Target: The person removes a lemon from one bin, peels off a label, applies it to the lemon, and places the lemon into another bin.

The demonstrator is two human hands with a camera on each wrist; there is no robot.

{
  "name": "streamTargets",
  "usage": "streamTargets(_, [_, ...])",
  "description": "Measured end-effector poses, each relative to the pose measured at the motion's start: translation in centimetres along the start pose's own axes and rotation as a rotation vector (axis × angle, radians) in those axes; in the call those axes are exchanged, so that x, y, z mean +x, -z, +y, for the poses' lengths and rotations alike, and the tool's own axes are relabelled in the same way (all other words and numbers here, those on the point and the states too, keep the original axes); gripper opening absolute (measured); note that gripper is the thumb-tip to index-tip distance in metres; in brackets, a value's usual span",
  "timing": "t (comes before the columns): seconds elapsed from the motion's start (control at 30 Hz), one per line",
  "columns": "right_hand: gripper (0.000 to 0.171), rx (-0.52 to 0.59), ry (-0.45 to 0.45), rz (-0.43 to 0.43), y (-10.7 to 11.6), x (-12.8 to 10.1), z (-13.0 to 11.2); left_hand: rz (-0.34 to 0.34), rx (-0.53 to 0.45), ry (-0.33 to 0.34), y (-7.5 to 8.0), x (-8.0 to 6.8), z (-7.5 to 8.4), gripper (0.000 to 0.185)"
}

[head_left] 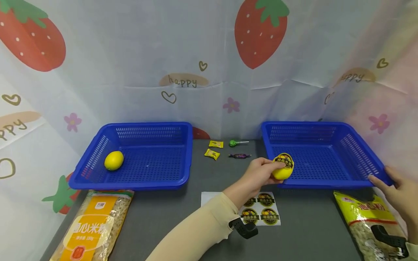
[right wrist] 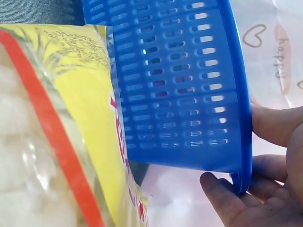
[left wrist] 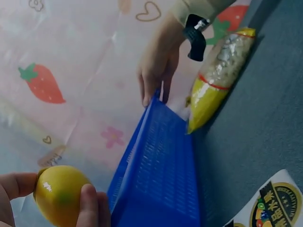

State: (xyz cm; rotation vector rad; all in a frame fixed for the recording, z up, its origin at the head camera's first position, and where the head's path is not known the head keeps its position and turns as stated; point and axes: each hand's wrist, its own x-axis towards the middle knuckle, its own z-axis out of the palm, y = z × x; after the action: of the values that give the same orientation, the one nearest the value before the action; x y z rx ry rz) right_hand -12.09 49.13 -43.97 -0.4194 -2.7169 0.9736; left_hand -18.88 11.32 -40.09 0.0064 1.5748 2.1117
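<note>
Left hand: the left hand [head_left: 259, 174] holds a stickered lemon [head_left: 283, 166], fingers [left wrist: 88, 204] curled round it with the thumb on the near side.
Stickered lemon: it is in the air at the near left corner of the right basket [head_left: 359, 159], about over its near rim; a dark round sticker faces the head camera.
Right hand: the right hand [head_left: 396, 192] is at the near right corner of the right basket; in the right wrist view the fingers [right wrist: 222, 198] curl under and round the blue rim, gripping it.
Right basket: blue, slotted walls, standing on the right of the worktop [head_left: 313, 232]; no thing shows on the visible part of its floor.
Left basket: a second blue basket [head_left: 98, 145] stands on the left, well apart from the right one, with a plain lemon [head_left: 114, 160] lying at its left side.
Sticker sheet: a white sheet [head_left: 261, 214] of round dark stickers lies on the worktop near the left forearm, partly hidden by the sleeve.
Sweets: between the baskets, at the far side, lie two yellow sweets [head_left: 212, 154], a dark wrapped sweet [head_left: 239, 156] and a green lollipop [head_left: 233, 143].
Bags: an orange noodle bag [head_left: 94, 224] lies near the left basket; a yellow bag [head_left: 369, 217] lies just near the right basket, beside the right hand.
Backdrop: a pale sheet [head_left: 183, 79] printed with strawberries, hearts and flowers hangs behind.
</note>
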Motion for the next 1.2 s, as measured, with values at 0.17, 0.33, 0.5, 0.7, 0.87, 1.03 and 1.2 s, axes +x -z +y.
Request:
streamTargets(0.17, [0.073,-0.046,0.014,-0.021,0.3,-0.1,-0.5,0.030,0.025,-0.009,-0.5,0.4,-0.1,0.037])
streamTargets(0.33, [0.075,-0.099,0.039,-0.034,0.2,0.1,0.1,0.054,0.023,-0.011,-0.1,0.4,-0.4,0.046])
streamTargets(0.5, [0.079,-0.103,0.017,-0.030,0.0,1.1,2.1,0.027,0.018,-0.026,0.2,0.2,-0.5,0.038])
streamTargets(0.7, [0.079,-0.122,0.003,-0.037,0.2,1.0,1.8,0.025,0.023,-0.033,0.4,0.0,-0.5,0.031])
streamTargets(0.87, [0.078,-0.148,-0.004,-0.062,0.6,0.6,0.7,0.026,0.029,-0.037,0.5,-0.2,-0.5,0.028])
streamTargets(1.03, [0.083,-0.186,0.018,-0.053,-0.4,3.0,6.5,0.005,0.025,-0.058,0.6,-0.3,-0.5,0.021])
streamTargets(1.2, [0.084,-0.150,0.078,0.013,-1.1,4.8,10.8,-0.017,0.098,-0.082,1.0,-1.0,-0.1,0.021])
